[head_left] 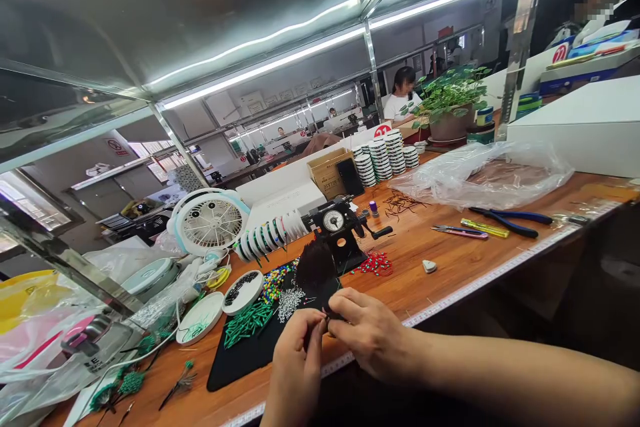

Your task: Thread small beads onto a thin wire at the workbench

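My left hand (301, 350) and my right hand (367, 333) meet fingertip to fingertip above the front edge of the wooden bench. Both are closed in a pinch. Between them is something small and dark, too little of it showing to name. Just beyond lies a black mat (233, 367) bearing green tube-like pieces (249, 323), coloured beads (276, 283) and small silvery pieces (290, 303). Behind the mat stands a black hand-cranked winder (345, 227) with a dial and crank. White spools (273, 237) line up on its left side.
A fan (210, 220) stands at the back left, near white dishes (200, 320). Red pieces (376, 263) lie beside the winder. Rightward are pliers (510, 217), a yellow cutter (485, 227), a plastic bag (480, 177) and stacked spools (385, 157). Other people sit farther back.
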Demonstrator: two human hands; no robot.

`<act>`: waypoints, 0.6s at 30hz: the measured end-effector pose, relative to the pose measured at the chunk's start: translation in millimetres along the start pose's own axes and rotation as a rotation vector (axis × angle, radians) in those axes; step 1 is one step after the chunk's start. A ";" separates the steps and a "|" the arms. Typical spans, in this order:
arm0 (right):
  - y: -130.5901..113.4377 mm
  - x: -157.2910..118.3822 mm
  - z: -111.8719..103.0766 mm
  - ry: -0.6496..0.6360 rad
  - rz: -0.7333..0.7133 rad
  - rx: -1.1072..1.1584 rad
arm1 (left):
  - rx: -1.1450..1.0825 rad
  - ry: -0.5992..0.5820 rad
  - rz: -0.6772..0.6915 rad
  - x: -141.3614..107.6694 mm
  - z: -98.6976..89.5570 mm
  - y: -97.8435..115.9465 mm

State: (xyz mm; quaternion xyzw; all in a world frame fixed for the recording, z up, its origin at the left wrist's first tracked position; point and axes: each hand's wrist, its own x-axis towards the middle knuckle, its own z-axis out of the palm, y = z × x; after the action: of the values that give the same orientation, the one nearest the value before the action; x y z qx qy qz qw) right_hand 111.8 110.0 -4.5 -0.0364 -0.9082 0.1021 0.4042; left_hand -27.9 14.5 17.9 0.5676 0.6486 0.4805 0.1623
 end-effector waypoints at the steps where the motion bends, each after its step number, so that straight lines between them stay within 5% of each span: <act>1: 1.9 3.2 -3.5 -0.015 -0.028 0.022 | 0.117 -0.017 0.104 1.0 -3.5 1.0; 3: 5.8 9.5 -8.1 -0.008 0.057 0.119 | 0.236 -0.035 0.232 3.5 -7.6 1.5; 5: 9.6 14.5 -9.5 0.044 0.227 0.243 | 0.226 -0.045 0.221 6.5 -6.3 -0.1; 8: 13.9 17.9 -8.4 0.127 0.452 0.391 | 0.022 -0.026 -0.019 9.9 5.5 -4.1; 12: 16.0 16.7 -6.3 0.165 0.675 0.525 | -0.553 0.062 -0.364 9.2 26.4 -7.7; 18: 15.1 17.4 -3.8 0.153 0.816 0.776 | -0.905 0.079 -0.483 7.1 36.4 -4.9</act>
State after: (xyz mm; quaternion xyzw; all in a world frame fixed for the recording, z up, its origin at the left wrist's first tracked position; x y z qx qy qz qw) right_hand 102.7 128.0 7.4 -0.2405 -0.6847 0.5734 0.3802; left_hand -5.3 37.3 -1.4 0.2558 0.4939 0.6831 0.4733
